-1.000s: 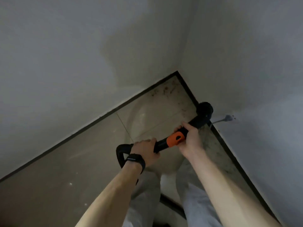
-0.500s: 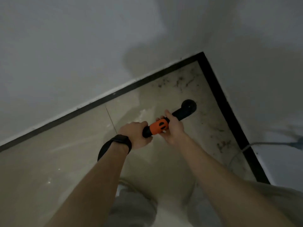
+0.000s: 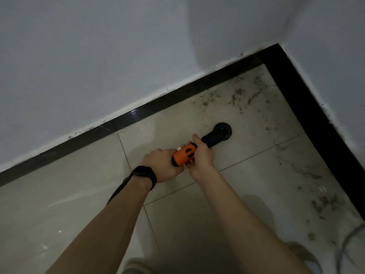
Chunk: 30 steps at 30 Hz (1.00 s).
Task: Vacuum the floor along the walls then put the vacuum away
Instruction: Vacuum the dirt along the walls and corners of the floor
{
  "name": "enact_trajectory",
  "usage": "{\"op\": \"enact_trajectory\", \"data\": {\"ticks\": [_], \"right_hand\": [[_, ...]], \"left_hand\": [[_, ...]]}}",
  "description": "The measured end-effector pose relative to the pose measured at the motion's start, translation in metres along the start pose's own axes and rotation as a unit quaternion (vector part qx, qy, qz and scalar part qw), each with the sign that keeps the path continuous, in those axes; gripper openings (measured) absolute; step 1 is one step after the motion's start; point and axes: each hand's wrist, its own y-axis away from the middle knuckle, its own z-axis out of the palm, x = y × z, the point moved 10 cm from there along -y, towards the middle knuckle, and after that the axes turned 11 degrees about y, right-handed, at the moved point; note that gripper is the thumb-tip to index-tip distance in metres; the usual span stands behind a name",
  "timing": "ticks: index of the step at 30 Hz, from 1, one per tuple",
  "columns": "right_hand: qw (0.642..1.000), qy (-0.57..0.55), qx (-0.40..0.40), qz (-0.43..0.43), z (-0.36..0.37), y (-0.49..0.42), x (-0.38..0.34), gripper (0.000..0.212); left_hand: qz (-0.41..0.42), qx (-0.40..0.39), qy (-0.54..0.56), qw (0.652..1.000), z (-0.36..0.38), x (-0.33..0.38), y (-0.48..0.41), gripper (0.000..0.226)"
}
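Corner of 2 white walls (image 3: 98,56), black skirting (image 3: 138,115) along both. Dirt (image 3: 237,93) lies scattered on the tiled floor (image 3: 69,204) near the corner. A cable (image 3: 347,244) lies at lower right. The left hand (image 3: 160,165), wearing a black band (image 3: 145,175), grips the vacuum (image 3: 183,153) behind its orange section. The right hand (image 3: 201,157) grips just ahead. The nozzle (image 3: 223,129) is over the tile, clear of both skirtings.

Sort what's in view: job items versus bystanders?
Job: vacuum, gripped by left hand and right hand; its nozzle; dirt by the skirting; floor.
Bystanders: wristband; grey cable, link to vacuum unclear.
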Motion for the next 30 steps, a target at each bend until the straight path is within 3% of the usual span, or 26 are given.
{"op": "enact_trajectory", "data": {"ticks": [5, 11, 17, 22, 30], "right_hand": [[1.000, 0.005, -0.012, -0.012, -0.002, 0.003, -0.003, 0.045], [0.998, -0.055, -0.016, -0.015, 0.010, 0.005, 0.006, 0.013], [0.997, -0.036, -0.073, -0.004, 0.028, 0.019, 0.024, 0.012], [0.997, -0.017, -0.073, -0.024, 0.032, 0.013, 0.026, 0.011], [0.994, 0.024, -0.071, -0.079, 0.045, 0.011, 0.026, 0.023]], "left_hand": [[-0.031, -0.048, 0.034, 0.998, 0.006, 0.004, -0.004, 0.015], [-0.009, -0.023, 0.065, 0.998, 0.004, -0.007, -0.001, 0.016], [-0.069, -0.041, 0.163, 0.983, 0.020, -0.040, 0.031, 0.024], [-0.080, -0.048, 0.094, 0.991, 0.024, -0.061, 0.039, 0.028], [-0.038, 0.031, 0.053, 0.997, 0.005, -0.055, 0.034, 0.019]]}}
